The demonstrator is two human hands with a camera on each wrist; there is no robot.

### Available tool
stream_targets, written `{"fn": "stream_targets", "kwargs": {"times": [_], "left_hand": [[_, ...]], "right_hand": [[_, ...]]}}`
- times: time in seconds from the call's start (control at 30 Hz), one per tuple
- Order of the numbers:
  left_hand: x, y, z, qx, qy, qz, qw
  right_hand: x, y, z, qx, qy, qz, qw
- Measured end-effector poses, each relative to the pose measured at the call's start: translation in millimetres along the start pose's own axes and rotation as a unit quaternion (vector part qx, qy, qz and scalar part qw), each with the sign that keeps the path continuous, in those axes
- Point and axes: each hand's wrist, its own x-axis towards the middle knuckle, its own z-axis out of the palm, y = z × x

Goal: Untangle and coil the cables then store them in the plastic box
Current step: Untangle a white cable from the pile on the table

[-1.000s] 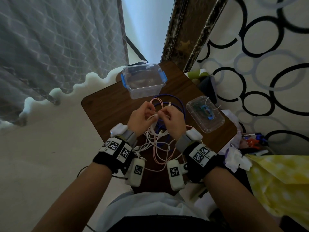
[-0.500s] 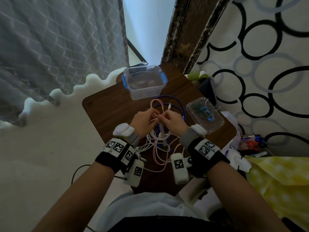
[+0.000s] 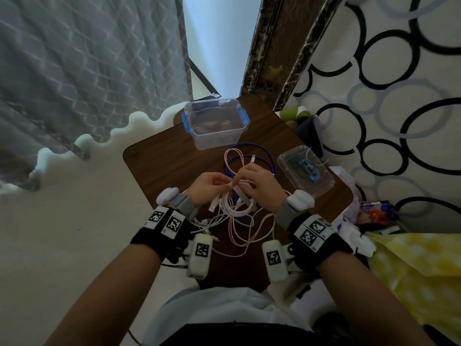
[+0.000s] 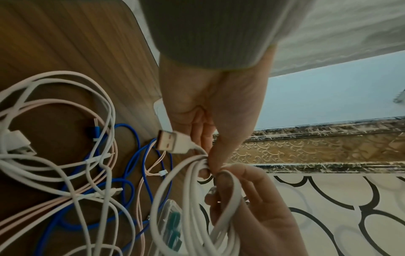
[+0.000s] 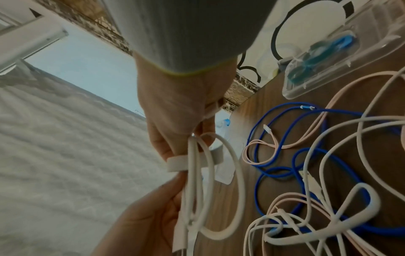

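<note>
My left hand (image 3: 209, 184) and right hand (image 3: 259, 184) meet fingertip to fingertip above the middle of the desk (image 3: 159, 166), both pinching the top of a coiled white cable (image 4: 192, 204) whose loops hang toward me; its USB plug (image 4: 173, 144) sticks out by my left fingers. Below them, white, pink and blue cables (image 3: 239, 221) lie tangled on the wood. Farther out, the lid (image 3: 321, 186) sits near the right edge, and the plastic box (image 3: 214, 143) stands open near the far edge.
</note>
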Motion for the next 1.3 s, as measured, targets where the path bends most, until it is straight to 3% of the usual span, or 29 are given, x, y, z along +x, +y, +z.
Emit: {"fn": "stream_targets", "kwargs": {"times": [0.13, 0.3, 0.43, 0.67, 0.83, 0.9, 1.03, 1.1, 1.23, 1.3], "left_hand": [[-0.3, 3.1, -1.8, -0.036, 0.010, 0.017, 0.999], [-2.7, 4.5, -1.2, 0.025, 0.047, 0.037, 0.998], [-2.1, -1.2, -10.9, 0.058, 0.068, 0.033, 0.995], [12.6, 3.4, -18.1, 0.073, 0.126, 0.029, 0.989], [29.7, 3.9, -29.2, 0.155, 0.134, 0.050, 0.977], [34.6, 3.2, -35.3, 0.180, 0.142, 0.063, 0.971], [47.7, 0.9, -43.7, 0.161, 0.183, 0.087, 0.966], [55.5, -1.0, -47.7, 0.148, 0.188, 0.096, 0.966], [70.5, -6.8, -55.7, 0.065, 0.127, 0.060, 0.988], [76.4, -7.0, -57.1, 0.020, 0.118, 0.027, 0.992]], "right_hand": [[6.5, -3.5, -1.1, 0.044, 0.038, 0.008, 0.998], [7.4, -13.0, 15.0, 0.165, 0.103, 0.156, 0.969], [15.2, -20.4, 24.4, 0.136, 0.132, 0.206, 0.960], [30.7, -14.5, 23.2, -0.058, 0.071, 0.115, 0.989], [61.0, -9.1, 25.0, -0.165, -0.097, 0.137, 0.972], [74.5, -8.7, 22.6, -0.118, -0.121, 0.169, 0.971], [102.3, 7.9, 15.6, 0.053, -0.104, 0.217, 0.969], [114.2, 12.6, 15.3, 0.154, -0.105, 0.254, 0.949], [121.9, 20.9, 6.5, 0.339, -0.122, 0.309, 0.880], [122.4, 30.0, 3.0, 0.344, -0.156, 0.284, 0.881]]}}
